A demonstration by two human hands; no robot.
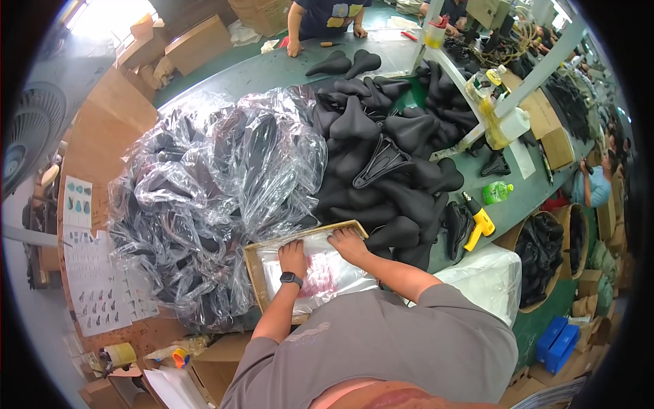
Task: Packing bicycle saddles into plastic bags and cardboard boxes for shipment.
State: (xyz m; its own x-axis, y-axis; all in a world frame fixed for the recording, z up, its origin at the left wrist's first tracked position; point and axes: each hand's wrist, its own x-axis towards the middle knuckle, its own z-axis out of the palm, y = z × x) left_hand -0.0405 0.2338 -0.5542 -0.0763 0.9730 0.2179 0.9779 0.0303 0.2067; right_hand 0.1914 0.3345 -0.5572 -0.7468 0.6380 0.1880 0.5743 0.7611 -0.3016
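Observation:
A shallow cardboard box (255,281) in front of me holds a stack of clear plastic bags (344,275) with red print. My left hand (293,258), with a dark watch on its wrist, lies at the stack's far left, fingers bent over the bags' far edge. My right hand (349,245) grips the same edge farther right, by the box's far corner. The fingertips of both hands are partly hidden. Beyond the box, black bicycle saddles (354,123) lie heaped bare on the right. Saddles wrapped in clear plastic (225,170) pile up on the left.
A yellow heat gun (481,226) and a green plastic bottle (496,192) stand right of the saddles. A metal frame (470,102) rises at the back right. Saddles fill a carton (541,262) beside the bench. Across the table a person (327,17) rests both hands on it.

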